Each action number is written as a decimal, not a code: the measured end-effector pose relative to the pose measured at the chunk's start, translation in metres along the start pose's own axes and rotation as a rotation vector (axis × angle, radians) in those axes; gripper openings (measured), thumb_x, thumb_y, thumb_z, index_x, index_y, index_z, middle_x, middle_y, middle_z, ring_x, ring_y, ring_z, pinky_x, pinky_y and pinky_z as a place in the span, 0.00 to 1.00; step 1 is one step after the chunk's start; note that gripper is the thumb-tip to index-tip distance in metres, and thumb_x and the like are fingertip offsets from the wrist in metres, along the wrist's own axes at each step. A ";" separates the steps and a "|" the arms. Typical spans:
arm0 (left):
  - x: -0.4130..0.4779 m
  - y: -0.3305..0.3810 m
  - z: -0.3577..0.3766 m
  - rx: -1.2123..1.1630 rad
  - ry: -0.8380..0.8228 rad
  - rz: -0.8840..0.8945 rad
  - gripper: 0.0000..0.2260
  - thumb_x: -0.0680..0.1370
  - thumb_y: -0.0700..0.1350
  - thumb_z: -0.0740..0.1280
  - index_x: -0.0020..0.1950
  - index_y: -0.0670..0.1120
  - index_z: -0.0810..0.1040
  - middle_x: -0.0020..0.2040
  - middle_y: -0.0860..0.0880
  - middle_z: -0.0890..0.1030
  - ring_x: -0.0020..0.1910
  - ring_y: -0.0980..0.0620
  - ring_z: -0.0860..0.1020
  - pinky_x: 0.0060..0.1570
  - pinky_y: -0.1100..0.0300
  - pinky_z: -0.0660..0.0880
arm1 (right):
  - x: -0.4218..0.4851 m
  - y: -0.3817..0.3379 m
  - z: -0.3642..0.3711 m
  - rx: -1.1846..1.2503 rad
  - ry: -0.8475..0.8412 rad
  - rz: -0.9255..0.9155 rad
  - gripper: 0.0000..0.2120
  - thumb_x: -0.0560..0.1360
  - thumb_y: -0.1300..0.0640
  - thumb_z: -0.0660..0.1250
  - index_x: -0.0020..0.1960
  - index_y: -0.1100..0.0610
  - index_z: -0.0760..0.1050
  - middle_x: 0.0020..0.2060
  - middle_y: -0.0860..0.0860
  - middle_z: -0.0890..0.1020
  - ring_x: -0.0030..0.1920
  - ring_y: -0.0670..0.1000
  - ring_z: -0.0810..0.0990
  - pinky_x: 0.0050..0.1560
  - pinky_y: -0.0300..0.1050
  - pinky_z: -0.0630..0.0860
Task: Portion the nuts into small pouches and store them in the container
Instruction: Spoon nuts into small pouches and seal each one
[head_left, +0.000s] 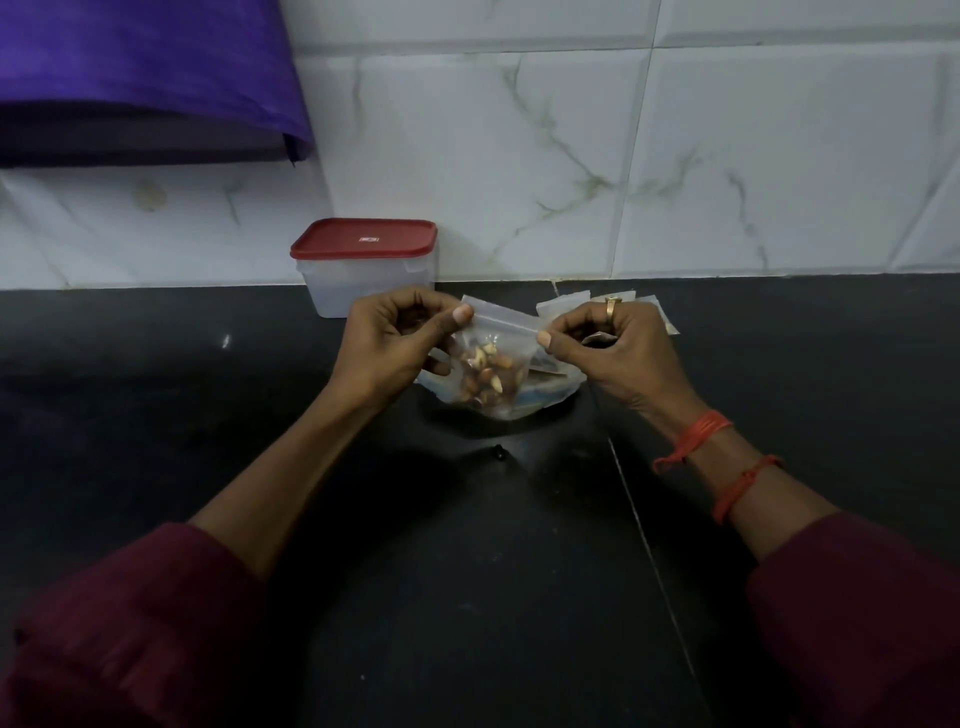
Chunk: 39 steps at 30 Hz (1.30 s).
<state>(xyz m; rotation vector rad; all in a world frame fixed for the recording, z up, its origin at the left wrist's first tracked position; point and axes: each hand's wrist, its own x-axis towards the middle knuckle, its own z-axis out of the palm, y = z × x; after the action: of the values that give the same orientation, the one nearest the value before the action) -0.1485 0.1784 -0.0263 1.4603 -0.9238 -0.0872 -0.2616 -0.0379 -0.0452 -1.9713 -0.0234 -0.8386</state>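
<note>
1. Head view, the only 1: a person stands at a black countertop (234, 395), both forearms reaching in and the hands meeting near the tiled wall (675, 156).
2. Left hand (395, 338): thumb and forefinger pinch the left end of the pouch (501, 325) at its top strip. The other fingers are curled in.
3. Right hand (618, 348): thumb and forefinger pinch the right end of the same strip, and the rest are curled. It has a ring on 1 finger and red threads at the wrist.
4. The pouch is small and clear, and hangs between the 2 hands just above the counter. The nuts (480, 371) are bunched low on its left side.
5. Under the pouch is a clear bag or tub (550, 395). I cannot tell which, or what is in it.
6. Spare flat pouches (563, 304) lie behind the right hand, against the wall.
7. The container (363, 291) stands at the wall just behind the left hand, with its red lid (363, 239) on.
8. Step, my read: sealing 1 filled pouch along the zip strip. I cannot tell whether the strip is closed.
9. Next move calls for pressing the strip along its full length, then freeing 1 hand to take the lid off before the pouch goes in.
10. A small dark bit (500, 453) lies on the counter nearer the person.
</note>
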 end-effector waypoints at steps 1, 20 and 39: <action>0.000 -0.002 0.000 -0.017 0.006 -0.005 0.07 0.74 0.46 0.70 0.48 0.44 0.82 0.44 0.48 0.85 0.42 0.50 0.84 0.38 0.59 0.82 | 0.000 0.000 0.000 0.011 -0.001 0.004 0.03 0.71 0.56 0.78 0.42 0.52 0.84 0.37 0.48 0.86 0.38 0.45 0.84 0.43 0.38 0.80; -0.001 -0.007 0.015 -0.150 -0.018 -0.107 0.29 0.69 0.43 0.75 0.68 0.49 0.70 0.52 0.38 0.84 0.51 0.44 0.84 0.48 0.54 0.82 | -0.006 -0.011 0.028 0.162 -0.138 0.045 0.12 0.78 0.58 0.71 0.61 0.58 0.80 0.53 0.51 0.86 0.56 0.48 0.85 0.59 0.50 0.81; -0.003 0.004 0.021 -0.420 0.067 -0.425 0.12 0.66 0.47 0.75 0.47 0.44 0.82 0.47 0.45 0.86 0.47 0.49 0.85 0.41 0.56 0.82 | -0.007 -0.013 0.033 0.333 -0.096 0.161 0.13 0.74 0.57 0.74 0.58 0.51 0.81 0.52 0.54 0.86 0.50 0.54 0.87 0.44 0.51 0.85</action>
<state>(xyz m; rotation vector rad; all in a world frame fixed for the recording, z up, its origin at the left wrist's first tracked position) -0.1640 0.1641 -0.0275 1.2328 -0.4892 -0.5131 -0.2532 -0.0024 -0.0493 -1.6732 -0.0555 -0.5925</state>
